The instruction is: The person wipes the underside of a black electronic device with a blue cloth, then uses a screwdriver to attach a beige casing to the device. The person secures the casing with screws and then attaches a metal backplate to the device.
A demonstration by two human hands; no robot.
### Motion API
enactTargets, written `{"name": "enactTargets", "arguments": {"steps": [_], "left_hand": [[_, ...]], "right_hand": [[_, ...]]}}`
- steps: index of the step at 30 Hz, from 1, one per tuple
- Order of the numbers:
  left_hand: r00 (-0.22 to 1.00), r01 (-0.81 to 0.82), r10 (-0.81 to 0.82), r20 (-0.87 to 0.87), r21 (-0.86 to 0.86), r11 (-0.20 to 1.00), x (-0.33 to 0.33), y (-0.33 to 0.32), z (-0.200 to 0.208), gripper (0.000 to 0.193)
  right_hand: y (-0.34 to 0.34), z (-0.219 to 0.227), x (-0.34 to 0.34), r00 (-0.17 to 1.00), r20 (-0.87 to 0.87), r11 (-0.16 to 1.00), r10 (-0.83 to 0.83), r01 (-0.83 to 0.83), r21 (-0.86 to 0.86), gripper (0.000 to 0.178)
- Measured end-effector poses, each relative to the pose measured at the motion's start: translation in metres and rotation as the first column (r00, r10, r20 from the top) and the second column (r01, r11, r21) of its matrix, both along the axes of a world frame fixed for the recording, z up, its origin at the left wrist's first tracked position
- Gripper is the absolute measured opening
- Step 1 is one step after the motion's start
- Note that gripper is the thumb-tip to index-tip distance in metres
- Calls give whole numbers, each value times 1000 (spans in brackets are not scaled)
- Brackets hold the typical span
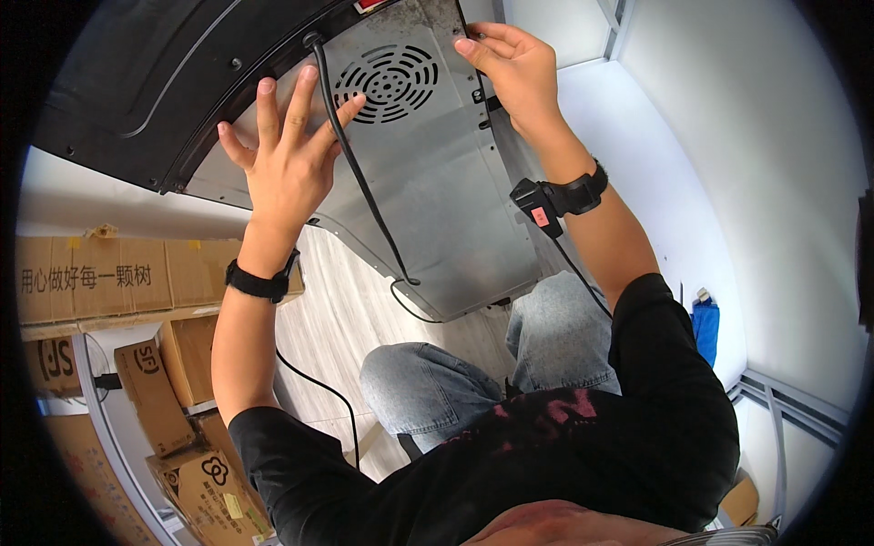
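A large appliance with a grey metal panel (428,187) and a black outer shell (137,82) leans before my knees. My left hand (287,168) lies on the panel with fingers spread, close to the round slotted vent (387,84). A black power cord (360,173) comes out near the panel's top and hangs past that hand's fingers. At the panel's upper right edge, my right hand (514,77) is closed, thumb and index finger together by a small screw hole. Anything small between those fingertips is hidden.
Cardboard boxes (96,278) are stacked on a shelf at left. White walls (746,118) rise on the right, with a blue item (705,328) low beside them. Thin cables run from my wristbands (259,282). Below is a pale wood-look floor (328,300).
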State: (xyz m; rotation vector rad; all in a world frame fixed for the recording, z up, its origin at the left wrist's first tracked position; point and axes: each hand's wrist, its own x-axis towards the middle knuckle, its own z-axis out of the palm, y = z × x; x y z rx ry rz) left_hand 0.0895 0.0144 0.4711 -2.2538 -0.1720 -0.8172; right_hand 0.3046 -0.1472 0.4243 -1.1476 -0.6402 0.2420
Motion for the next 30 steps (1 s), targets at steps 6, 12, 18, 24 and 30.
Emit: {"name": "enactTargets", "arguments": {"steps": [6, 12, 18, 24, 30], "left_hand": [[1000, 21, -21, 13, -12, 1000, 0, 0, 1, 58], [1000, 21, -21, 16, -26, 999, -1, -1, 3, 58], [999, 39, -38, 24, -34, 999, -1, 0, 3, 59], [999, 39, -38, 20, -52, 998, -1, -1, 3, 58], [999, 34, -33, 19, -56, 998, -1, -3, 4, 59]], "right_hand": [[1, 0, 0, 999, 44, 1000, -22, 22, -2, 38], [-5, 7, -9, 988, 122, 995, -97, 99, -9, 40], [1, -2, -3, 889, 318, 937, -331, 270, 221, 29], [-23, 9, -16, 934, 338, 959, -115, 16, 282, 15], [-4, -3, -14, 926, 376, 950, -11, -108, 295, 29]]}}
